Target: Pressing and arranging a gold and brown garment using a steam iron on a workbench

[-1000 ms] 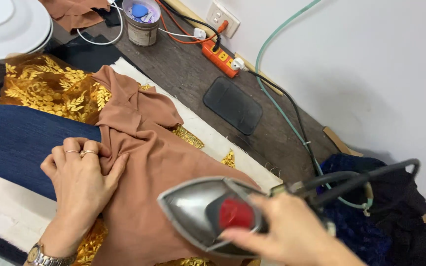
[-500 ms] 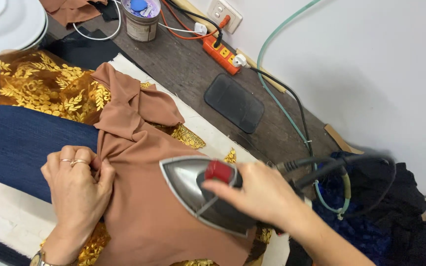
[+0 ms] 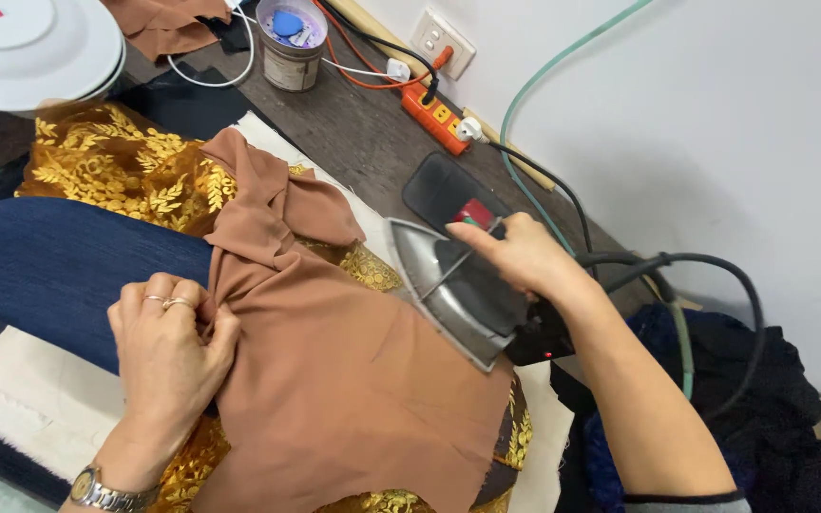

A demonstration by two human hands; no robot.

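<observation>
My right hand (image 3: 525, 255) wraps the handle of the steam iron (image 3: 458, 290), fingers curled tight around it, its soleplate tilted at the far edge of the brown cloth (image 3: 344, 380). My left hand (image 3: 171, 347) presses that cloth's near edge, fingers bunched together and pinching a fold, over the gold-embroidered fabric (image 3: 116, 176) on the ironing pad (image 3: 11, 399).

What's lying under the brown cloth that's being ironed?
Gold-embroidered fabric shows past the brown cloth at its top and bottom edges, resting on a cream pad. How far the embroidery runs beneath is covered by the cloth, the iron and the left hand.
</observation>
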